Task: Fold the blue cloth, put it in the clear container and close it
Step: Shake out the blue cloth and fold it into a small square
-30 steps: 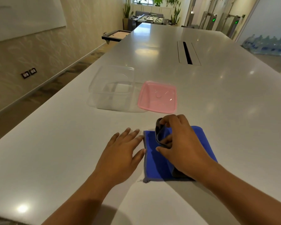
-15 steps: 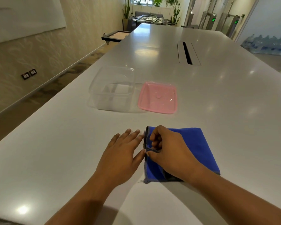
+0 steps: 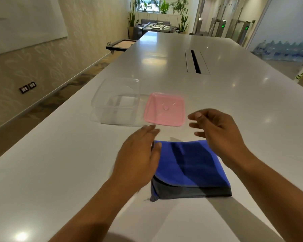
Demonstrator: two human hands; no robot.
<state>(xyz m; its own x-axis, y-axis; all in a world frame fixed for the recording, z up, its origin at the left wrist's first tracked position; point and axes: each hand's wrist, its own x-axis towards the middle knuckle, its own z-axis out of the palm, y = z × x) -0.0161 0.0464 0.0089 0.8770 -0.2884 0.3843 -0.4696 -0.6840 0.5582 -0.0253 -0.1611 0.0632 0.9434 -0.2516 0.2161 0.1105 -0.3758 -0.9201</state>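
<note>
Folded blue cloth (image 3: 191,165) lies on the table (image 3: 59,163).
Left hand (image 3: 138,159) and right hand (image 3: 219,135) hover above it, fingers spread, holding nothing; clear container (image 3: 115,100) and pink lid (image 3: 164,109) sit beyond.

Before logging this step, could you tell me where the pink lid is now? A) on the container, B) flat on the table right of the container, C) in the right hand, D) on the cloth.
B: the lid lies on the table beside the open container.
</note>
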